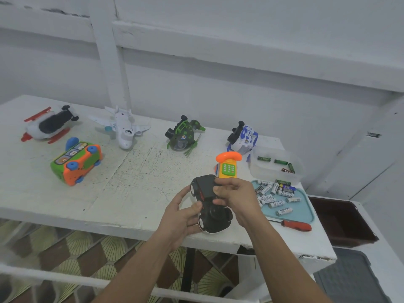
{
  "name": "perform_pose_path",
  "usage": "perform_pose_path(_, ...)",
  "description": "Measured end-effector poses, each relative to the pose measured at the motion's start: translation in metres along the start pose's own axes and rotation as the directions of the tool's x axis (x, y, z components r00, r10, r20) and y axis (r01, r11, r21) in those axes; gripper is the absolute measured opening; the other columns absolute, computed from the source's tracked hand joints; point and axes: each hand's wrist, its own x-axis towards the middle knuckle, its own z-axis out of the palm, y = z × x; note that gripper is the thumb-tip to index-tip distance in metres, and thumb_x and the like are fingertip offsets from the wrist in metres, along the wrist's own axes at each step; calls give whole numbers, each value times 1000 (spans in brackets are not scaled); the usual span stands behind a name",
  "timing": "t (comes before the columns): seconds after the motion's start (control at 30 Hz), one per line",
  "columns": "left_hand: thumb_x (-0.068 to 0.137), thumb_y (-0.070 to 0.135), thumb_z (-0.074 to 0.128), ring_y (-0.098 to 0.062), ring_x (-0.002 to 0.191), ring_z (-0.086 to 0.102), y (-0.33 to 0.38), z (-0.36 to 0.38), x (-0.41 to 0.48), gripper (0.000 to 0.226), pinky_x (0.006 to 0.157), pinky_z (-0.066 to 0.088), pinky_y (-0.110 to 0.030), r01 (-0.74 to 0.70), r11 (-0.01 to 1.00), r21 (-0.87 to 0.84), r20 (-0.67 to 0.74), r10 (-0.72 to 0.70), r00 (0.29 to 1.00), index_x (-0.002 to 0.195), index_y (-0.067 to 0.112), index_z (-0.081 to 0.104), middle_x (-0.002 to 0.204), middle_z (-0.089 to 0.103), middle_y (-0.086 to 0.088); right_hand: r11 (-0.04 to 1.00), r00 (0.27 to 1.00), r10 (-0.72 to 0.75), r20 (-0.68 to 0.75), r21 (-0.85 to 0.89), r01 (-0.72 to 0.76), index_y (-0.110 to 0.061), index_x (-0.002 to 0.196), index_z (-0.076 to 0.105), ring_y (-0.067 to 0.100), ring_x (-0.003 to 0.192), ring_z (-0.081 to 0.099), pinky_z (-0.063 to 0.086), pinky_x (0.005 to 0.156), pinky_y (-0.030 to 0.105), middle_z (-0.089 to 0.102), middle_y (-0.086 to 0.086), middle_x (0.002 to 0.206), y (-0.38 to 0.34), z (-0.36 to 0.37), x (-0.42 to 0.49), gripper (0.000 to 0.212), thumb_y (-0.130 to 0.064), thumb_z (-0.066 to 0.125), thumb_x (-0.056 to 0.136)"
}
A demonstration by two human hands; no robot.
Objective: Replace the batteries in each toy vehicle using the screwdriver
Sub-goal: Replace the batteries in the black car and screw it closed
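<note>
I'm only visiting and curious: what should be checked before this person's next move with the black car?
1. Grip on the black toy car: underside up, held by the left hand and the right hand. Ok.
2. Reach of the screwdriver: it lies on the table beside the blue tray, in neither hand, likely reachable. Ok.
3. Supply of batteries: a pile lies on the tray. Ok.
4. Battery cover off: the fingers hide it. Cannot tell.
5. Which batteries are fresh: cannot tell.
</note>
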Motion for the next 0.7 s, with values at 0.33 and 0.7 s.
perform_pose_path(0.33,88,9,69,-35,84,75,0,1,1,46,68,60,-41,-9,1000,18,-11,9,1000,118,41,55,101,75,-17,991,996,-23,-83,-133,11,-5,91,70,22,59,65,59,61,30,66,13,78,0,4,2,14,4,71,80)
perform_pose_path(0.7,88,9,70,-34,84,75,1,2,1,49,79,59,-50,-12,1000,20,-29,13,999,123,39,54,98,76,-16,895,974,-143,-175,-444,52,-22,99,75,17,66,58,47,65,25,68,2,83,3,14,4,25,-14,77,76)
